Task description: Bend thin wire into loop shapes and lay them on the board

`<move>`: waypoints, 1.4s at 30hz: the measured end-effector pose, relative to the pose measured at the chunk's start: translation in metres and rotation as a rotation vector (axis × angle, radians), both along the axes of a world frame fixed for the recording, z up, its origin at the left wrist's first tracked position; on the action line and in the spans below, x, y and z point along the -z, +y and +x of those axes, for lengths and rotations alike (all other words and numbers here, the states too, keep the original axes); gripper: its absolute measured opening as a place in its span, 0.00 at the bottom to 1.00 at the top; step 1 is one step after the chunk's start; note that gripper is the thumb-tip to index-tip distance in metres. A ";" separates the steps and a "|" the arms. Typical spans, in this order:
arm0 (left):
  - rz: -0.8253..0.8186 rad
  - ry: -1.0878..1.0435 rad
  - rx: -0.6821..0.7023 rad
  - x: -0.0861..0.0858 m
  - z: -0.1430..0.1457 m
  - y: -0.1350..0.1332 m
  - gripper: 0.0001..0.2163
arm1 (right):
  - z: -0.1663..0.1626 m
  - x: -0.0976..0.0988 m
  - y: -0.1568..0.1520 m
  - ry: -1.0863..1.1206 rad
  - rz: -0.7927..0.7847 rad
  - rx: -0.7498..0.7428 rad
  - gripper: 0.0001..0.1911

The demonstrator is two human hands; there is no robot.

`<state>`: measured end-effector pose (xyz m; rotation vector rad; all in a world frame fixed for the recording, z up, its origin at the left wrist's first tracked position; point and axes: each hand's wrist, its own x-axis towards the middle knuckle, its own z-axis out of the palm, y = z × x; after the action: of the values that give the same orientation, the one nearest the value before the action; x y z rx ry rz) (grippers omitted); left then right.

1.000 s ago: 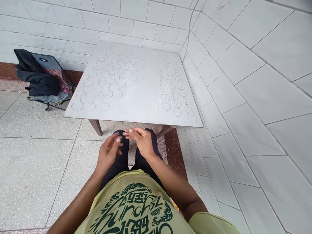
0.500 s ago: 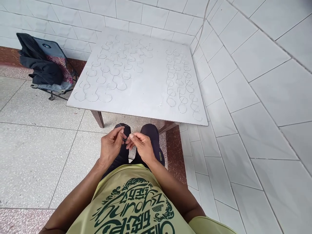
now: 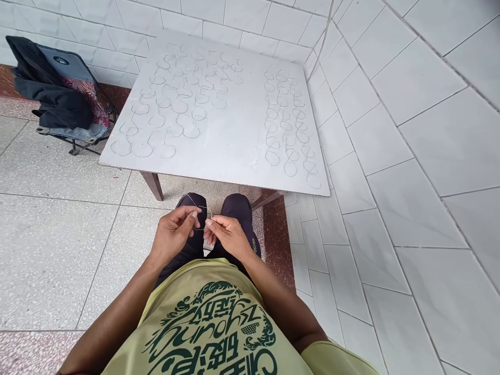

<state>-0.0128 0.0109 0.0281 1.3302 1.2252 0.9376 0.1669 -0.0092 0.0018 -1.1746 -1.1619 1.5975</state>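
From the head view, here we are, both hands up over the knees, just off the table's near edge: the left hand (image 3: 172,234) has thumb and fingers pinched on a thin wire (image 3: 205,207), and the right hand (image 3: 229,237), close beside it, pinches that same wire with thumb and forefinger. The wire bends in a loose loop between and beyond the fingertips, one stretch rising over the left knee (image 3: 199,200); its exact shape is too fine to read. Beyond, the white table (image 3: 230,161) carries thin curved pieces in two groups, a broad spread on the left (image 3: 164,158) and a narrower band of rows on the right (image 3: 290,176), with a bare strip between. Over on the far left, a folding chair (image 3: 80,60) bears dark cloth (image 3: 70,107). A pale cord (image 3: 325,39) runs down the tiled wall (image 3: 250,21) at the table's far right corner.
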 end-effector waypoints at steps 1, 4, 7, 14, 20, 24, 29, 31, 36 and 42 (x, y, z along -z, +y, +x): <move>-0.013 -0.014 0.001 -0.002 0.000 0.001 0.14 | 0.000 0.000 -0.001 -0.007 -0.001 0.000 0.26; -0.063 -0.050 0.006 -0.005 -0.001 0.003 0.15 | -0.001 0.000 -0.002 -0.014 -0.004 0.020 0.26; -0.085 -0.045 0.009 -0.006 -0.001 0.003 0.17 | -0.003 0.000 -0.004 -0.025 0.001 0.041 0.25; 0.005 0.205 -0.105 0.003 0.002 -0.004 0.17 | -0.006 0.002 -0.011 -0.130 0.076 0.077 0.23; 0.075 0.406 -0.100 0.001 0.002 -0.006 0.15 | -0.005 0.002 -0.010 -0.243 0.152 0.047 0.21; 0.120 0.432 -0.015 0.002 -0.001 -0.006 0.15 | -0.006 0.003 -0.006 -0.277 0.175 0.035 0.20; 0.122 0.375 0.041 0.002 -0.004 -0.007 0.15 | -0.002 0.004 -0.005 -0.262 0.120 -0.075 0.22; 0.100 0.336 0.054 0.000 -0.005 -0.008 0.15 | 0.006 0.003 -0.004 -0.233 0.100 -0.108 0.23; 0.106 0.322 0.189 -0.009 -0.008 -0.013 0.15 | 0.038 -0.014 0.008 -0.150 0.135 0.097 0.24; 0.092 0.251 0.377 -0.021 -0.007 -0.014 0.16 | 0.043 -0.031 0.028 0.049 0.067 -0.109 0.23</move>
<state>-0.0197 -0.0033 0.0487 1.7193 1.0717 0.5756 0.2104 0.0186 0.0325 -1.0392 -1.2565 1.6459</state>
